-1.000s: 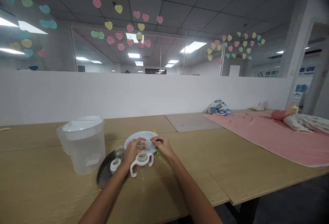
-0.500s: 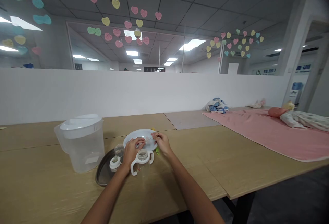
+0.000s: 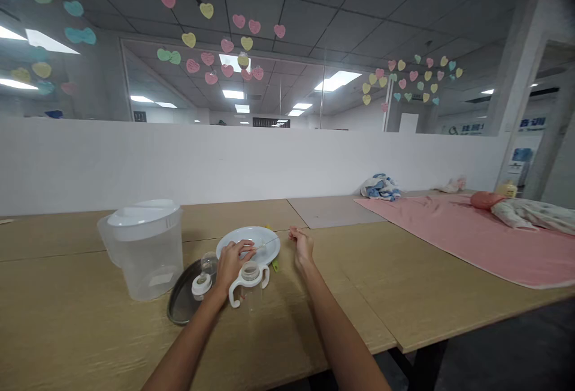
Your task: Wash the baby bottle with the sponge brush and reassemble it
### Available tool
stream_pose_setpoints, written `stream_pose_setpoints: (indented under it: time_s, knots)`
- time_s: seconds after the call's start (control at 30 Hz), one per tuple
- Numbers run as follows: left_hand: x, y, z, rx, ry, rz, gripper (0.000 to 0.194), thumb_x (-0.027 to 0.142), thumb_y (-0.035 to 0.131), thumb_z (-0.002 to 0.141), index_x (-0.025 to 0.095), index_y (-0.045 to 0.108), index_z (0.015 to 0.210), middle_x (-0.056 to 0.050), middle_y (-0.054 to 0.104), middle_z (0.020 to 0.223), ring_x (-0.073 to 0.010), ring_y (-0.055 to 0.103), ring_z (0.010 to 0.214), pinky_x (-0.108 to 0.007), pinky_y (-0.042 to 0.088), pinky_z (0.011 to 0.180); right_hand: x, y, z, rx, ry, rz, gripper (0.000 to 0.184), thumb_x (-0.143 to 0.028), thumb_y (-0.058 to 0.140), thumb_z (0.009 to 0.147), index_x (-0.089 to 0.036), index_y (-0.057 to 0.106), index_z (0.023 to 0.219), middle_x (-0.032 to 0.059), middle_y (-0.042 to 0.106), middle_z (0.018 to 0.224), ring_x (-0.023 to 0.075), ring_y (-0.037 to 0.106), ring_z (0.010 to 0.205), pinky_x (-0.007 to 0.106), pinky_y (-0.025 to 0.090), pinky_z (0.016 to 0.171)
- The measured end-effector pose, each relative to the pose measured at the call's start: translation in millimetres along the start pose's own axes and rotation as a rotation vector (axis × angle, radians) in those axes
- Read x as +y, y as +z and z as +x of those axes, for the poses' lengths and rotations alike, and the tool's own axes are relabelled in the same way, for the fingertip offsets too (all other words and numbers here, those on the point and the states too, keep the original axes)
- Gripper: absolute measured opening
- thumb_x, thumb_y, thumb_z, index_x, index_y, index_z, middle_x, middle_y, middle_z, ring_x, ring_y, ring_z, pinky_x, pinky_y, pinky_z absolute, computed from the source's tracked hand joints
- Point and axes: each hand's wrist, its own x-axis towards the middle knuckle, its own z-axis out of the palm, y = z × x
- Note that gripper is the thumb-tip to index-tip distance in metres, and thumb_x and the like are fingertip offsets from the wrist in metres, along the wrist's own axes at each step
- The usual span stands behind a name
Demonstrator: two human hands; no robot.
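Note:
My left hand (image 3: 234,260) is closed in a pinch over the near left part of a white plate (image 3: 272,254). A small pale piece is at its fingertips, too small to name. From there a thin wire-like strand (image 3: 269,241) runs up to the right, towards my right hand (image 3: 300,245). That hand is pinched shut just right of the plate, and the strand's far end seems to be in its fingers. Below my left hand stands a clear baby bottle (image 3: 251,295), without its top, with white side handles (image 3: 234,293).
Left of my hand, a dark metal tray (image 3: 177,310) holds a white bottle collar (image 3: 201,284) and a clear cap (image 3: 209,262). Behind it is a lidded plastic pitcher (image 3: 150,259). Something green (image 3: 275,265) pokes from under the plate. A doll (image 3: 487,200) lies on pink cloth (image 3: 449,229).
My right hand has moved right and slightly up, away from my left hand and off the plate's edge. More of the thin strand shows between them. My left hand has barely moved.

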Motion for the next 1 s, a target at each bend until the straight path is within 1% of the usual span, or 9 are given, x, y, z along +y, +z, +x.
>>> stream_pose_setpoints:
  time_s: [0.2, 0.37, 0.47, 0.53, 0.67, 0.73, 0.8, 0.93, 1.0]
  knots:
    - [1.2, -0.6, -1.9, -0.016, -0.013, -0.005, 0.023, 0.032, 0.056, 0.076, 0.021, 0.065, 0.094, -0.004, 0.070, 0.084, -0.0188, 0.062, 0.081, -0.032, 0.043, 0.079, 2.6, -10.4, 11.6, 0.173, -0.022, 0.032, 0.011, -0.025, 0.059, 0.056, -0.015, 0.054, 0.054, -0.0017, 0.051, 0.051, 0.0094, 0.047, 0.048, 0.023, 0.043, 0.048]
    - [5.5, -10.1, -4.9, -0.016, -0.061, 0.011, 0.025, 0.031, 0.052, 0.077, 0.020, 0.065, 0.095, -0.005, 0.069, 0.087, -0.0199, 0.059, 0.082, -0.031, 0.042, 0.077, -0.4, -23.6, 24.0, 0.283, -0.086, -0.011, 0.017, -0.031, 0.055, 0.063, -0.018, 0.048, 0.055, -0.0032, 0.047, 0.050, 0.0083, 0.043, 0.045, 0.022, 0.041, 0.044]
    - [9.0, -15.4, -3.1, -0.063, -0.105, 0.013, 0.025, 0.024, 0.051, 0.075, 0.018, 0.067, 0.094, -0.007, 0.068, 0.091, -0.0193, 0.058, 0.079, -0.032, 0.041, 0.077, 2.0, -21.9, 18.6, 0.239, -0.131, -0.065, 0.021, -0.036, 0.059, 0.061, -0.017, 0.049, 0.056, -0.0034, 0.047, 0.051, 0.0087, 0.042, 0.045, 0.022, 0.039, 0.043]
    - [10.0, -17.0, 1.0, -0.094, -0.113, 0.003, 0.024, 0.019, 0.051, 0.072, 0.018, 0.069, 0.089, -0.007, 0.068, 0.089, -0.0194, 0.058, 0.078, -0.032, 0.041, 0.076, 4.8, -17.7, 9.9, 0.166, -0.185, -0.132, 0.024, -0.038, 0.061, 0.061, -0.017, 0.051, 0.057, -0.0034, 0.048, 0.051, 0.0092, 0.043, 0.047, 0.022, 0.038, 0.045]
    - [7.5, -18.2, 16.4, -0.227, -0.114, -0.076, 0.013, 0.012, 0.057, 0.059, 0.017, 0.069, 0.063, -0.005, 0.068, 0.066, -0.0189, 0.059, 0.065, -0.029, 0.042, 0.066, 9.3, -11.2, -6.9, -0.027, -0.449, -0.456, 0.027, -0.039, 0.055, 0.071, -0.016, 0.051, 0.058, -0.0020, 0.049, 0.055, 0.0095, 0.042, 0.050, 0.022, 0.036, 0.050]
    - [6.1, -20.5, 25.4, -0.267, -0.109, -0.146, 0.009, 0.012, 0.059, 0.055, 0.017, 0.067, 0.056, -0.003, 0.066, 0.059, -0.0177, 0.058, 0.060, -0.028, 0.043, 0.063, 11.0, -10.1, -11.7, -0.089, -0.535, -0.587, 0.028, -0.037, 0.051, 0.075, -0.016, 0.049, 0.058, -0.0021, 0.048, 0.054, 0.0093, 0.041, 0.050, 0.021, 0.034, 0.051]
    - [6.7, -25.2, 32.4, -0.236, -0.104, -0.226, 0.008, 0.019, 0.059, 0.059, 0.017, 0.066, 0.062, -0.004, 0.067, 0.065, -0.0174, 0.059, 0.064, -0.027, 0.044, 0.065, 12.8, -9.6, -14.2, -0.126, -0.576, -0.671, 0.028, -0.036, 0.048, 0.077, -0.016, 0.048, 0.057, -0.0027, 0.046, 0.053, 0.0092, 0.039, 0.050, 0.021, 0.033, 0.052]
    - [16.9, -41.1, 33.2, -0.098, -0.123, -0.375, 0.032, 0.037, 0.046, 0.074, 0.014, 0.062, 0.090, -0.009, 0.067, 0.090, -0.0168, 0.061, 0.078, -0.029, 0.047, 0.074, 15.8, -8.7, -16.5, -0.164, -0.626, -0.789, 0.030, -0.037, 0.045, 0.079, -0.016, 0.048, 0.058, -0.0018, 0.047, 0.055, 0.0100, 0.041, 0.052, 0.021, 0.032, 0.054]
    - [25.7, -49.9, 27.0, -0.054, -0.152, -0.488, 0.039, 0.043, 0.044, 0.076, 0.014, 0.058, 0.099, -0.010, 0.066, 0.097, -0.0158, 0.061, 0.079, -0.029, 0.048, 0.076, 16.5, -8.2, -17.3, -0.176, -0.631, -0.822, 0.031, -0.037, 0.044, 0.079, -0.016, 0.049, 0.058, -0.0013, 0.048, 0.055, 0.0105, 0.042, 0.053, 0.022, 0.032, 0.055]
